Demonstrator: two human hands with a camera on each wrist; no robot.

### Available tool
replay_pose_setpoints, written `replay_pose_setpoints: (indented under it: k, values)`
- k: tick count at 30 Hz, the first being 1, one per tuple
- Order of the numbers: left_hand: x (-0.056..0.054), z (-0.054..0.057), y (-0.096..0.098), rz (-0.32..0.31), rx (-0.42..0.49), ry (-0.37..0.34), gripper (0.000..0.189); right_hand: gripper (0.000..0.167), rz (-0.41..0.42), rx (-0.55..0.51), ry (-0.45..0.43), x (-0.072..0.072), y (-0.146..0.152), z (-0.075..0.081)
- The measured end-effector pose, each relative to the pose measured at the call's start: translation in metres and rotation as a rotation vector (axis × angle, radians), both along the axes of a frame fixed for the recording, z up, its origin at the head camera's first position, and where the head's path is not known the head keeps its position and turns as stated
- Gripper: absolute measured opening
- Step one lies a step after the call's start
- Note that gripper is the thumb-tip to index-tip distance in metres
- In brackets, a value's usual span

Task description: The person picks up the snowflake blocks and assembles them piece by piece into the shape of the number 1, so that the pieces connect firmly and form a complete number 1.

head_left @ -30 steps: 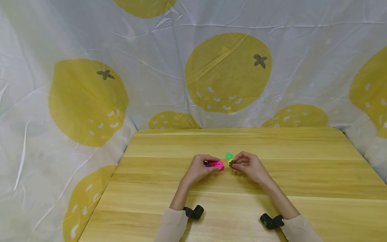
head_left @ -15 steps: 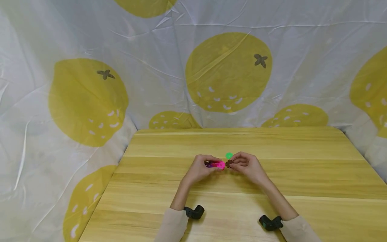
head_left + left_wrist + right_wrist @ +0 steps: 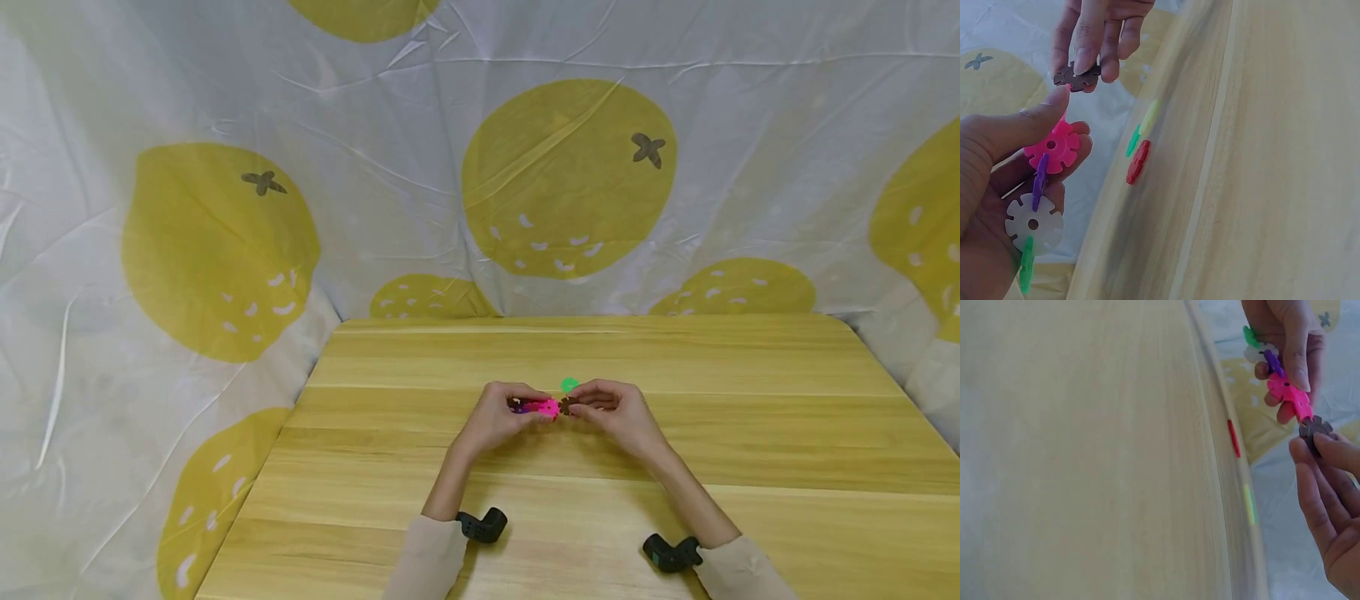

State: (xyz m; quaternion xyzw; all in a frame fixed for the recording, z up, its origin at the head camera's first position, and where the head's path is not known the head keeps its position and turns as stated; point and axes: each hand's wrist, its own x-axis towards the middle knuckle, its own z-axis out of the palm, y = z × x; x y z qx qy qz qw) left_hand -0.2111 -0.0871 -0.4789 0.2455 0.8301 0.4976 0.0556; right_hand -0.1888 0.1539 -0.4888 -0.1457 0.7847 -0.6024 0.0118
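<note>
My left hand (image 3: 498, 417) holds a chain of slotted plastic snowflake discs between thumb and fingers. The left wrist view shows its order: a green disc (image 3: 1027, 269), a white disc (image 3: 1017, 215), a purple disc (image 3: 1039, 184) on edge, then a pink disc (image 3: 1063, 155) and a second pink piece partly behind the thumb. My right hand (image 3: 618, 412) pinches a dark brown disc (image 3: 1316, 430) by thumb and fingertips. The brown disc meets the chain's pink end (image 3: 1302, 406); how deep their slots engage, I cannot tell.
On the wooden table (image 3: 600, 517), beyond the hands, lie a loose green disc (image 3: 570, 384), a yellow disc (image 3: 1149, 117) and a red disc (image 3: 1138, 162). Behind the table hangs a lemon-print cloth (image 3: 390, 167). Both wrists wear black cameras (image 3: 483, 526).
My right hand has moved left, bringing the brown disc from a gap away up against the pink end. The left hand has stayed nearly still.
</note>
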Motion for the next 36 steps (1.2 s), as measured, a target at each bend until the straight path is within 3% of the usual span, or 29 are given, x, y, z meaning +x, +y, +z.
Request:
replay_pose_setpoints:
  k: [7,16,24,31,36]
  values:
    - [0.0002,0.0024,0.0,0.009,0.014,-0.015,0.024,0.024,0.031,-0.093,-0.022,0.0029,-0.002,-0.0001]
    - [0.0,0.0059,-0.0008,-0.014,0.051,0.005,0.021,0.024,0.079,-0.168,-0.015,0.0021,-0.002,0.0006]
    - [-0.0002,0.0035,0.0021,-0.036,0.06,0.016,0.019,0.022,0.086,-0.171,0.007,0.0018,-0.004,0.0003]
    - [0.0015,0.0053,-0.0027,-0.02,0.069,-0.041,0.019,0.028,0.106,-0.139,-0.015,0.0026,-0.0031,-0.0009]
    - [0.0009,0.0052,-0.0051,-0.032,0.063,-0.074,0.021,0.034,0.066,-0.07,-0.019,0.0023,0.0004,-0.0008]
